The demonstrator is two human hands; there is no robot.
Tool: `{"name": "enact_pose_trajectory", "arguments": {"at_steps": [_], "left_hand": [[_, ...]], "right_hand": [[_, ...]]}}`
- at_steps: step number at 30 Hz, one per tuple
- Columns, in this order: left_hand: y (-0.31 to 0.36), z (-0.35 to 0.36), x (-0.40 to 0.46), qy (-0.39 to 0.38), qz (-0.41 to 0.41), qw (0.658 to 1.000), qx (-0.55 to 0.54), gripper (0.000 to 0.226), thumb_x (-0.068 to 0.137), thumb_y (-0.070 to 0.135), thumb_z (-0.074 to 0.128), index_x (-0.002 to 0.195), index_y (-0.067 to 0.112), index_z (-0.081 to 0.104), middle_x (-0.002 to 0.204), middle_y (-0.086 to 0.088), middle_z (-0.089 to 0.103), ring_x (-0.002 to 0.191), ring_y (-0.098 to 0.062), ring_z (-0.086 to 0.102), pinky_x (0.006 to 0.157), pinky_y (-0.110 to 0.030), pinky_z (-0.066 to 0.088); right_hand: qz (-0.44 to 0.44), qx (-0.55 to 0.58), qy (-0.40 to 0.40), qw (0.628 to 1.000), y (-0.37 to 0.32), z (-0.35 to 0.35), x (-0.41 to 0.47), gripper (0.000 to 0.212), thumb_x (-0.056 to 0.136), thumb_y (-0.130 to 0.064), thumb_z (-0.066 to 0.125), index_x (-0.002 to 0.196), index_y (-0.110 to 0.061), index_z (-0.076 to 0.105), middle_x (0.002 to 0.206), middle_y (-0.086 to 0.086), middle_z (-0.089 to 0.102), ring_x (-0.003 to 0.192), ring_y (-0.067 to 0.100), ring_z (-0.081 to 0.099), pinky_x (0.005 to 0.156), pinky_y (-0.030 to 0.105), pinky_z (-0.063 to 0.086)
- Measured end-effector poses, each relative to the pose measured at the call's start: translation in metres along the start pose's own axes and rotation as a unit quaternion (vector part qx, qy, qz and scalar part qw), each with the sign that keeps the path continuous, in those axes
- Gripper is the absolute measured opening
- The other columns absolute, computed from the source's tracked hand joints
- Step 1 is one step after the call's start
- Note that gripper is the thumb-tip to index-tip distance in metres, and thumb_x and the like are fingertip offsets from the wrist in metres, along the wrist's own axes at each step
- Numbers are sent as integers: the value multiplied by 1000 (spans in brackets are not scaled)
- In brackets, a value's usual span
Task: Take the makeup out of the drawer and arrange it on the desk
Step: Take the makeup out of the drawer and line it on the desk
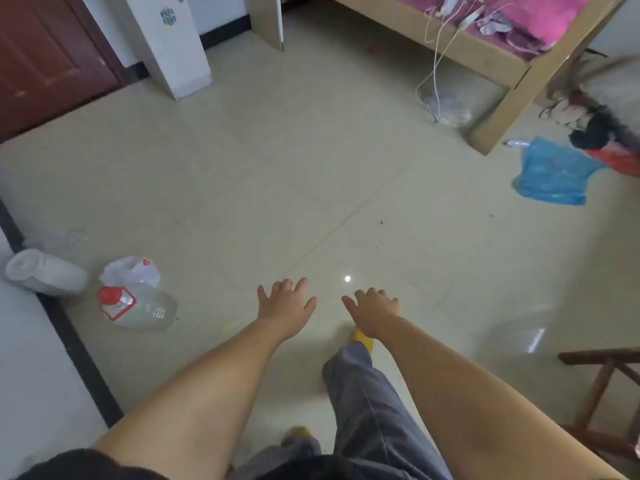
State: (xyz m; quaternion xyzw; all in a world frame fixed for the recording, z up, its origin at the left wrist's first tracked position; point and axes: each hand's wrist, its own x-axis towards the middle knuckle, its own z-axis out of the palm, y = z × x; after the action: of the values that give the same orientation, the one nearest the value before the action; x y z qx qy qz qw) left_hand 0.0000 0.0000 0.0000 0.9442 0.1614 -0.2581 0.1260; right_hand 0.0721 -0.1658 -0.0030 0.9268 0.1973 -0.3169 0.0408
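Both our left grip (287, 303) and right grip (374, 308) spread wide, empty. Left of them, a plastic jug (138, 306) on the floor risks tripping us; no drawer visible.

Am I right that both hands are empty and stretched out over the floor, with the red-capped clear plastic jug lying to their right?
Not quite. The head view shows the jug lying to the left of the hands, near the wall. The rest holds: the left hand and right hand are empty, stretched out over the floor.

Two empty, spread-fingered hands, left (287, 304) and right (375, 311), above tiled floor (277, 168).
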Motion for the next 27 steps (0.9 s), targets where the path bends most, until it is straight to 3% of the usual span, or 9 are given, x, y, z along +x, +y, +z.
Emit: {"name": "enact_pose_trajectory", "arguments": {"at_steps": [6,13,27], "left_hand": [[37,-68,98,13,11,1000,11,51,97,47,21,142,22,25,140,-10,39,127,-28,36,106,-50,22],[93,-151,214,29,-6,1000,1,53,98,48,22,144,22,22,140,-10,41,127,-28,39,107,-49,24],[88,-293,461,54,-21,998,8,56,98,50,22,147,23,17,143,-8,39,130,-26,37,111,-49,20]], "right_hand": [[-30,-9,17,999,51,-71,86,54,98,-51,15,136,-20,39,135,7,45,124,25,42,96,40,35],[-48,-28,27,998,108,-180,200,55,98,-51,16,137,-19,38,137,8,44,127,27,40,97,41,35],[-102,-80,97,987,108,-359,444,51,99,-50,17,139,-23,31,145,5,34,129,25,37,96,40,35]]}}
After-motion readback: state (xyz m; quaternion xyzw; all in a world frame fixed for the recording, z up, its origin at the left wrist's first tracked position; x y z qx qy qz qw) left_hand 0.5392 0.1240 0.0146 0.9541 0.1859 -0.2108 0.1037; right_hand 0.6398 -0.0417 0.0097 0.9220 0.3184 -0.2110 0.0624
